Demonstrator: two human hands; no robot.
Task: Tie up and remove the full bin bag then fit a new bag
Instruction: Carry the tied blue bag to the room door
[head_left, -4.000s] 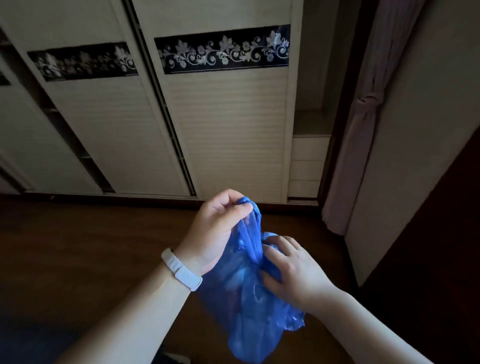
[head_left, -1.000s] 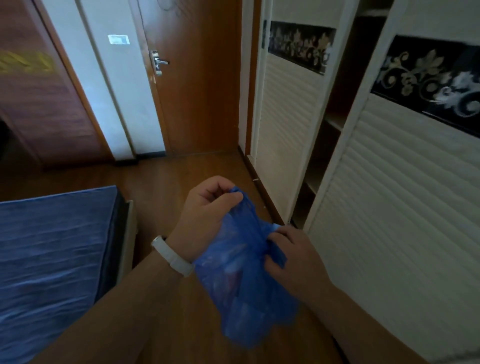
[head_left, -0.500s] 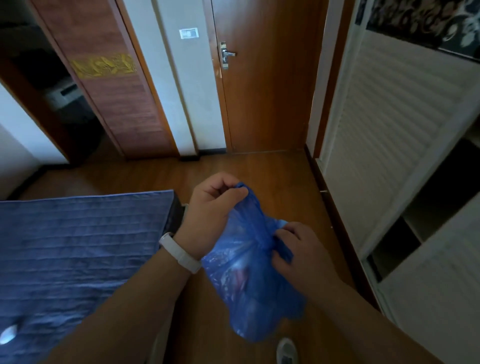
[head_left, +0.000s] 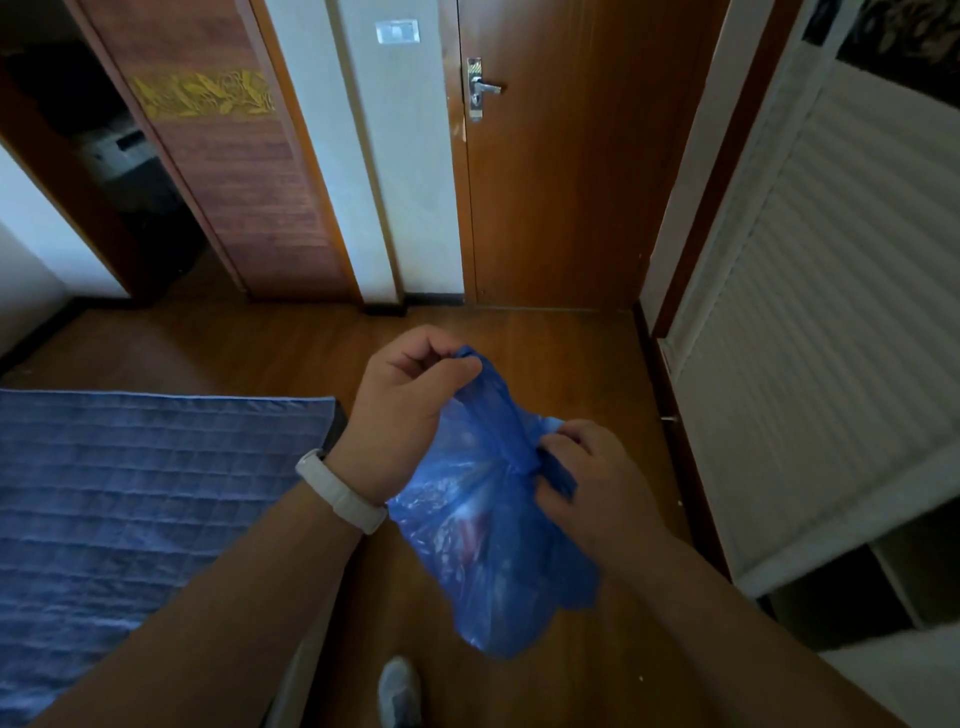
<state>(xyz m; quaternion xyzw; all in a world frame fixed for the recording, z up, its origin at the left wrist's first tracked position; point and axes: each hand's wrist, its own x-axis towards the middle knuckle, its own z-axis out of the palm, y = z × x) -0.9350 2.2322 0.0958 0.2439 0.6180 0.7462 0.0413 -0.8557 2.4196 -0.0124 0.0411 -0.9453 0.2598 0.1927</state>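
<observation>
A full blue bin bag (head_left: 488, 540) hangs in the air between both hands, its neck gathered into a twist. My left hand (head_left: 405, 415), with a white band on the wrist, pinches one end of the bag's top edge and holds it up. My right hand (head_left: 587, 483) grips the other end low on the right, at the bunched neck. Something pale and reddish shows faintly through the plastic. No bin is in view.
A bed with a blue quilted cover (head_left: 130, 509) fills the lower left. A closed wooden door (head_left: 556, 171) stands straight ahead, a white slatted wardrobe (head_left: 810, 332) on the right, an open doorway (head_left: 104, 156) at the far left. My foot (head_left: 397, 691) is on the wooden floor.
The view has swung left from the wardrobe to the door and bed. Both hands keep their hold on the bag's top ends.
</observation>
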